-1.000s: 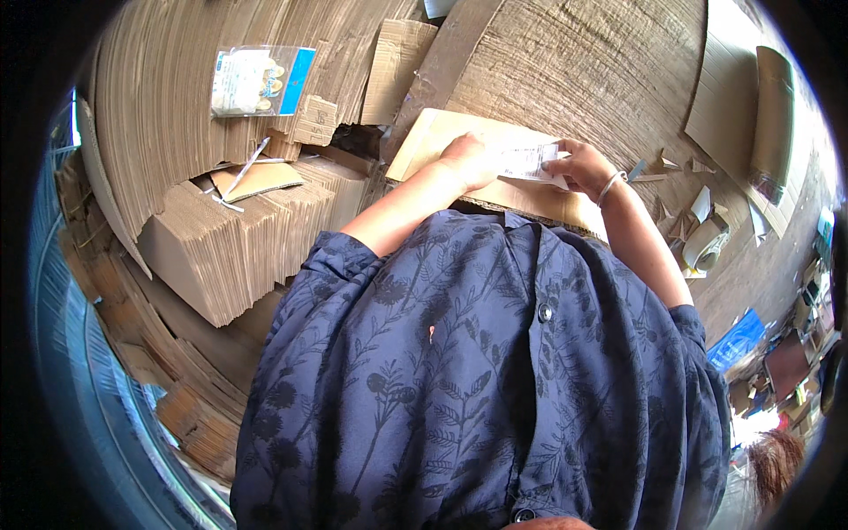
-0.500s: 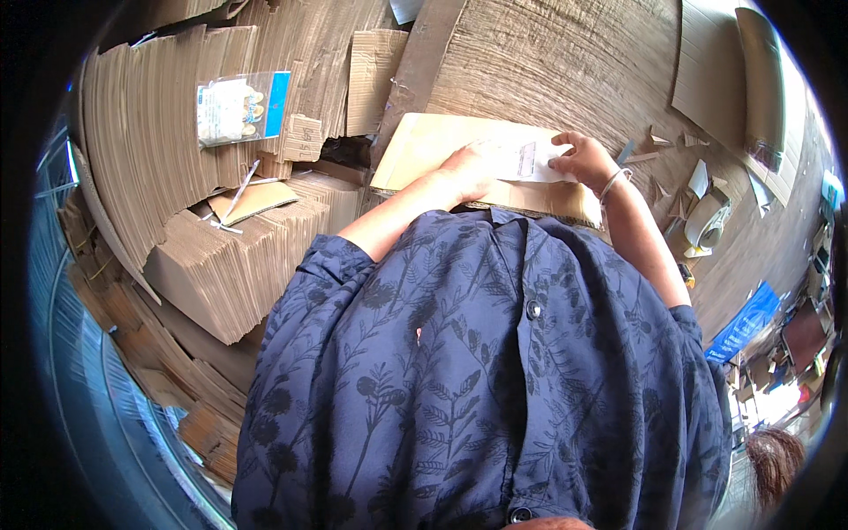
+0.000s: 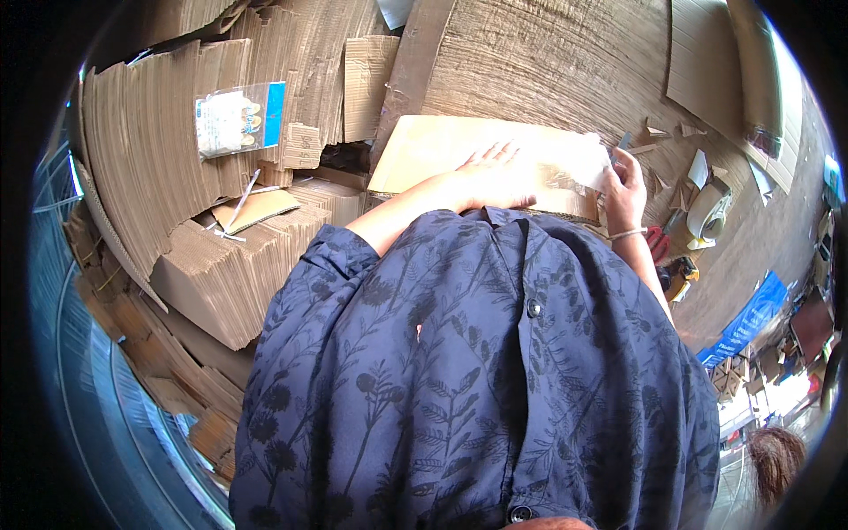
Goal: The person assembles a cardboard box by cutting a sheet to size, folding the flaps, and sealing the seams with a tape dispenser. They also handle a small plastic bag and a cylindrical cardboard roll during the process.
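Left hand: just above the middle of the frame, the left hand (image 3: 495, 182) lies palm down on the carton, fingers spread and gripping nothing; the flat palm probably keeps the cardboard steady.
Right hand: right of centre, the right hand (image 3: 625, 187) has its fingers partly curled at the edge of the white sheet; glare hides whether they pinch it.
White sheet: the white sheet (image 3: 586, 161) lies over the carton's right end, washed out by light.
Carton: the flat brown carton (image 3: 413, 144) sits upper centre on the wooden tabletop (image 3: 548, 66), close against the shirt (image 3: 424, 371), likely for easy reach with both hands.
Cardboard: stacked sheets (image 3: 132, 132) fill the upper left, packed on edge, perhaps to save room; a clear packet (image 3: 238, 121) with a blue strip rests against them.
Tape: a tape roll (image 3: 709, 216) lies at right among scraps (image 3: 692, 130), apart from the carton.
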`<act>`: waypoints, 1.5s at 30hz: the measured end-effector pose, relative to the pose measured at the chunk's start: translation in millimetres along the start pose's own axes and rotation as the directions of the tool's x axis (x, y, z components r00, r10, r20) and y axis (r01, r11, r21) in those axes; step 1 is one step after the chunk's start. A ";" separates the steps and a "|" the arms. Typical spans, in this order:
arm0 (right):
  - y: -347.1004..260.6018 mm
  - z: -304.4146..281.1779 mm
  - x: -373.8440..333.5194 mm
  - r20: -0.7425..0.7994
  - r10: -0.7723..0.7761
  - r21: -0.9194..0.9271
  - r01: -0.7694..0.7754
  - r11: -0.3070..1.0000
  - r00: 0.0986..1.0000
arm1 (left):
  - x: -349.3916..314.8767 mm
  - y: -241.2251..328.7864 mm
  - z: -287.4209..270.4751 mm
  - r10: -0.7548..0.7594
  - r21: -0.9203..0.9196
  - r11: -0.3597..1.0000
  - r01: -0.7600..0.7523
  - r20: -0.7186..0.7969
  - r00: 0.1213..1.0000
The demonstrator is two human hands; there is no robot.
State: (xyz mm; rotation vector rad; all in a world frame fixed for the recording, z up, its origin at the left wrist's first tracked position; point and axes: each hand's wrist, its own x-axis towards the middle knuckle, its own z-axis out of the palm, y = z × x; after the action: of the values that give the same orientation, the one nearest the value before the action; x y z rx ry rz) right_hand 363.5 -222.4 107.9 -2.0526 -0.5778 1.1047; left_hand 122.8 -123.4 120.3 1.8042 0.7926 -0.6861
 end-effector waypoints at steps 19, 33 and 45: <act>-16.0 22.7 -34.8 0.153 -0.148 -0.552 0.209 0.807 0.977 | -50.0 -47.7 -27.1 -0.268 0.178 0.951 0.251 0.076 0.960; -19.7 24.6 -30.1 0.072 -0.040 -0.475 0.070 0.877 0.997 | -8.5 -26.8 -15.6 -0.168 0.180 0.971 0.155 0.061 0.984; -21.6 24.6 -29.0 0.095 -0.026 -0.512 0.071 0.856 0.995 | 41.4 -7.2 12.3 0.086 0.103 0.991 -0.091 0.049 0.995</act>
State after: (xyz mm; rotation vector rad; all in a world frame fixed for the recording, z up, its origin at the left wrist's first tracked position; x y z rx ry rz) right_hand 326.3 -218.6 130.5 -2.4309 -1.0594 1.0922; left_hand 141.8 -124.4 81.0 1.9001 0.6531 -0.7188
